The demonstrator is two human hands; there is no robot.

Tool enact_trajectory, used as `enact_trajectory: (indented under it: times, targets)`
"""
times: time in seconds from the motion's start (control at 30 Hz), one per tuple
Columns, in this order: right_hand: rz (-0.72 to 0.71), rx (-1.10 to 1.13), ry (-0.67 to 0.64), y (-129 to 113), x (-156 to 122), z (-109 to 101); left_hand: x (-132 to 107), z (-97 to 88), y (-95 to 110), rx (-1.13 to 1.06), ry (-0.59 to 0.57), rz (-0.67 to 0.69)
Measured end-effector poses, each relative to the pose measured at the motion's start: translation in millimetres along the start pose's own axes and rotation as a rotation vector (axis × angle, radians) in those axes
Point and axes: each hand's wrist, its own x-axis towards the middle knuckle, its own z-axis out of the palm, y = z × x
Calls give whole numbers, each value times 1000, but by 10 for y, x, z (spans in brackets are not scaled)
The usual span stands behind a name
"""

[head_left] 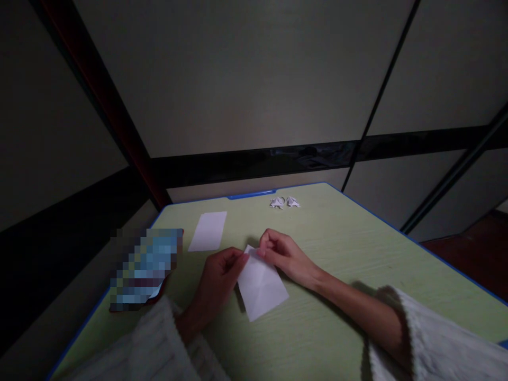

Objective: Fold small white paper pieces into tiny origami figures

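A small white sheet of paper (262, 288) with crease lines is held between my two hands, tilted above the table. My left hand (222, 272) pinches its upper left edge between thumb and fingers. On the upper right edge, my right hand (282, 255) grips the same paper with thumb and curled fingers. The paper's top corner shows between the two thumbs, and its lower corner points toward me. My fingers' undersides behind the paper are hidden.
A flat white sheet (208, 231) lies at the back left of the green table (357, 248). Two small folded paper figures (277, 202) sit near the back edge. A blurred, red-edged flat object (148, 270) lies at left. Cabinet panels (254, 79) stand behind.
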Motion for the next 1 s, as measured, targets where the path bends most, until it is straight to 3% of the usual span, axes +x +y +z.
enact_trajectory:
  times: [0.33,0.63,0.77,1.0]
  targets:
    - [49,-89,-62,56,-11,39,40,16,-42,-45,-108,-5]
    - [79,113,-27,86,15,63,-2,-11,-17,39,-106,29]
    - [36,139,-16,60,11,54,21,-5,-45,-5,-139,-29]
    - [28,116,12,76,16,54,55,5,-67,-85,-93,-101]
